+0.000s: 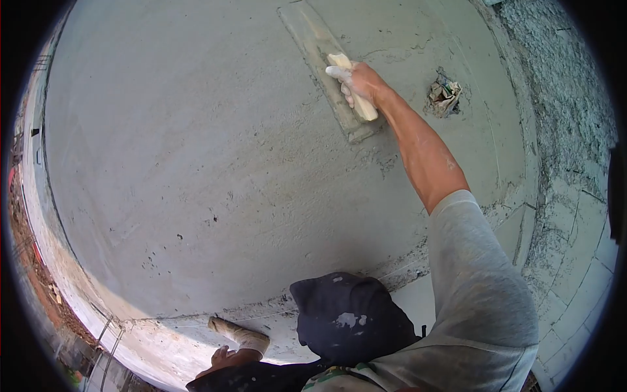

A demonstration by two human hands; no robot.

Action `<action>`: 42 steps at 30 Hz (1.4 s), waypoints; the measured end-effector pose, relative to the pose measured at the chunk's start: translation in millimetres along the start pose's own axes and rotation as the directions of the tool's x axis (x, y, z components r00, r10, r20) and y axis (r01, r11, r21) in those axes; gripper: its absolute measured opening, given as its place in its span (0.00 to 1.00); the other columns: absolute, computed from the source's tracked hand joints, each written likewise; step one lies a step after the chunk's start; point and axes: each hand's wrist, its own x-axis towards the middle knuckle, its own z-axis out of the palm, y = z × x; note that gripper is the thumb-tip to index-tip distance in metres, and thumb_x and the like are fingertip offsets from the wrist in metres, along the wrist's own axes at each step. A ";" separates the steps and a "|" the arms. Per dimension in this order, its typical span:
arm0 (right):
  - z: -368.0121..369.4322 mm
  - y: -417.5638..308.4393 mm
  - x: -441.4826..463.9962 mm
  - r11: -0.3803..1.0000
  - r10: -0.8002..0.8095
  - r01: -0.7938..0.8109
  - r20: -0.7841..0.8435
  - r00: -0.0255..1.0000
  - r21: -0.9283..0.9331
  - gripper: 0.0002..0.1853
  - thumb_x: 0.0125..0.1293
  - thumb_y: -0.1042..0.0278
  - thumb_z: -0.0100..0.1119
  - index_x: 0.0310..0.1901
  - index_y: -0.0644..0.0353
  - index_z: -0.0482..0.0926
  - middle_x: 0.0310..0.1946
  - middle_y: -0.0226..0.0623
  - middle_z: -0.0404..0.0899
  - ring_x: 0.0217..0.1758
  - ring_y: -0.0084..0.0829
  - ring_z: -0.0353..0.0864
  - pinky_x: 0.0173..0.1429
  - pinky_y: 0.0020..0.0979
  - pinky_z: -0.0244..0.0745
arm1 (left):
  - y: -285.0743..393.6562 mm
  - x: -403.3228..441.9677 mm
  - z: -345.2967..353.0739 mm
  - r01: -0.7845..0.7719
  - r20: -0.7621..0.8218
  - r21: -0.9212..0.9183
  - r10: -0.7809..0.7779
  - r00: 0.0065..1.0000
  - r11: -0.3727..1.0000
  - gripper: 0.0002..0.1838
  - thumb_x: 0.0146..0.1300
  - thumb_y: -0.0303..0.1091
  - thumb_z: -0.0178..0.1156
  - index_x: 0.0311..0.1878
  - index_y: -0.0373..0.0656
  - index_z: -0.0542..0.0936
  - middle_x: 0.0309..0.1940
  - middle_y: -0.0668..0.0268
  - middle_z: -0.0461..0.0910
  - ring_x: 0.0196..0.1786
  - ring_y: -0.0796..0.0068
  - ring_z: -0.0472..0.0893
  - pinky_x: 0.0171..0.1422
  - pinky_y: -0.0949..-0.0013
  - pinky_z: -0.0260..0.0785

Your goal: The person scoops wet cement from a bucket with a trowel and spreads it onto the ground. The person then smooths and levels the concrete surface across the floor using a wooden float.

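My right hand (358, 85) is wrapped around the pale wooden handle of a plastering trowel (304, 29). The trowel's long, cement-smeared blade lies flat against a broad grey cement surface (196, 130). At the lower left, my left hand (224, 358) shows only in part, with its fingers curled. It is close to a beige, dirt-coated object (240, 334), whose kind I cannot make out. Whether the hand grips it is unclear.
Crumpled paper-like material (445, 95) sticks out of a hole in the cement, right of the trowel. A thin string (274, 315) runs along the lower edge. Rough grey wall (555, 72) and pale blocks (575, 281) lie at right. My dark, paint-spotted knee (349, 317) is below.
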 end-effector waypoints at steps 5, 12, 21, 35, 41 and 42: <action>88.0 57.6 -87.5 0.930 0.087 0.016 0.261 0.961 -0.367 0.26 0.63 0.46 0.60 0.42 0.68 0.74 0.22 0.39 0.75 0.22 0.32 0.76 0.32 0.35 0.73 | 54.8 -4.9 6.2 -0.071 -0.121 0.190 0.095 0.988 0.979 0.23 0.63 0.46 0.55 0.54 0.38 0.70 0.39 0.50 0.79 0.39 0.61 0.83 0.39 0.58 0.78; 134.3 127.0 -241.3 0.772 0.035 0.231 0.402 0.915 -0.592 0.26 0.61 0.50 0.58 0.49 0.66 0.70 0.35 0.59 0.78 0.42 0.55 0.80 0.48 0.49 0.73 | 13.3 23.0 -12.3 -0.151 -0.075 -0.018 0.150 0.986 0.988 0.24 0.62 0.42 0.57 0.54 0.33 0.70 0.46 0.53 0.77 0.44 0.61 0.82 0.41 0.61 0.80; -43.5 156.3 -217.6 0.741 -0.092 -0.246 -0.457 0.885 -0.625 0.25 0.60 0.49 0.60 0.49 0.64 0.74 0.33 0.56 0.80 0.39 0.54 0.81 0.45 0.47 0.75 | 71.5 16.5 -7.8 -0.214 0.023 0.325 0.219 0.975 0.921 0.23 0.64 0.48 0.53 0.53 0.40 0.72 0.43 0.54 0.80 0.42 0.64 0.81 0.42 0.61 0.72; -124.9 122.3 -119.6 0.679 -0.123 -0.318 -0.530 0.839 -0.661 0.33 0.57 0.40 0.60 0.46 0.69 0.77 0.42 0.57 0.79 0.47 0.51 0.79 0.52 0.41 0.71 | 5.0 25.0 -14.8 -0.160 0.067 0.254 0.147 0.987 0.954 0.26 0.64 0.49 0.52 0.56 0.36 0.70 0.43 0.52 0.80 0.42 0.59 0.81 0.42 0.57 0.73; -105.7 128.5 -114.5 0.760 -0.089 -0.325 -0.585 0.806 -0.563 0.32 0.56 0.42 0.61 0.47 0.68 0.78 0.46 0.55 0.79 0.52 0.49 0.78 0.56 0.39 0.71 | 20.2 32.5 -20.4 -0.259 0.002 0.269 0.269 0.963 0.927 0.22 0.63 0.48 0.54 0.51 0.39 0.73 0.39 0.54 0.79 0.37 0.61 0.80 0.35 0.61 0.72; -108.0 120.0 -110.2 0.788 -0.046 -0.336 -0.593 0.804 -0.516 0.32 0.56 0.42 0.61 0.47 0.68 0.78 0.46 0.55 0.79 0.52 0.49 0.77 0.56 0.39 0.70 | 29.7 27.8 -10.4 -0.228 -0.066 0.205 0.246 0.967 0.952 0.20 0.63 0.48 0.54 0.50 0.42 0.73 0.38 0.57 0.79 0.35 0.64 0.80 0.33 0.63 0.71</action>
